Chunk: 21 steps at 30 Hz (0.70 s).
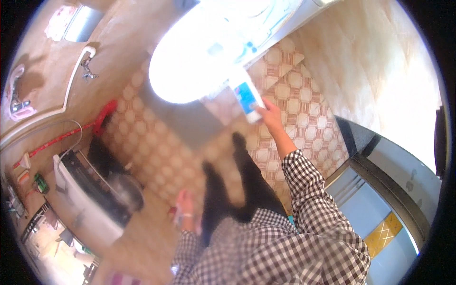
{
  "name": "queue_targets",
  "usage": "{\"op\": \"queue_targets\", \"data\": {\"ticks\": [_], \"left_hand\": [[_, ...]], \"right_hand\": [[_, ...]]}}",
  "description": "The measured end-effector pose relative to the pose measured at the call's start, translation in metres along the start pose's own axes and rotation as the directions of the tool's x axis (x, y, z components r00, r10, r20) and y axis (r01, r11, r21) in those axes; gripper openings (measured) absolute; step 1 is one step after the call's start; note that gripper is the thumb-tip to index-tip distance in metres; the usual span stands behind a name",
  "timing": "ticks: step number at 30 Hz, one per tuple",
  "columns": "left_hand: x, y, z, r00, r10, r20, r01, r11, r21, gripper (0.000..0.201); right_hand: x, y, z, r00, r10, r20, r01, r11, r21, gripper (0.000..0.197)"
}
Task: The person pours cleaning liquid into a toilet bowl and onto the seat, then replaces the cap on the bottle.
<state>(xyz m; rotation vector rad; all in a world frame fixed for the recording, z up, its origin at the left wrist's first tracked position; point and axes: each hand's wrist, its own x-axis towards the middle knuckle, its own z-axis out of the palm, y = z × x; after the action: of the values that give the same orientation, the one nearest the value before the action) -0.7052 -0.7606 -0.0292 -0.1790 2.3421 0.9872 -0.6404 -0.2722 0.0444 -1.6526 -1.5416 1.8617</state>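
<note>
Ahead of me, my right hand [269,115] is closed around the near end of a flat-sided white container [247,97] with a blue label. The container's far end overlaps the edge of a large, glaring white oval bathroom fixture [190,61]; whether they touch, I cannot tell. Low beside my left leg is my left hand [185,203], blurred, with a band at the wrist. Something pale and reddish shows next to its fingers, too smeared to make out. Small blue items [249,47] sit on the fixture's overexposed far part.
A grey mat [190,126] lies on the patterned tile floor before the fixture. To the left are a white-sided appliance [90,199], a red-handled tool [66,138] and a wall tap with white pipe [88,66]. A blue-panelled door [375,209] stands at the right.
</note>
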Motion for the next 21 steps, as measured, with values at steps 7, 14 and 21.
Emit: {"op": "queue_targets", "data": {"ticks": [7,14,21], "left_hand": [[-0.002,-0.018,-0.005,0.996,-0.001,0.092,0.001,1.0,0.003,0.016],[0.007,-0.015,0.001,0.939,-0.282,0.195,0.251,0.953,0.168,0.023],[0.033,-0.024,0.004,0.993,0.109,0.036,-0.109,0.994,-0.024,0.016]], "right_hand": [[0.012,-0.007,-0.012,0.994,-0.005,-0.111,0.016,0.995,0.097,0.039],[0.018,0.009,-0.025,1.0,0.006,-0.016,-0.002,0.968,0.25,0.04],[0.026,-0.006,-0.008,0.994,-0.105,0.031,0.096,0.97,0.225,0.039]]}}
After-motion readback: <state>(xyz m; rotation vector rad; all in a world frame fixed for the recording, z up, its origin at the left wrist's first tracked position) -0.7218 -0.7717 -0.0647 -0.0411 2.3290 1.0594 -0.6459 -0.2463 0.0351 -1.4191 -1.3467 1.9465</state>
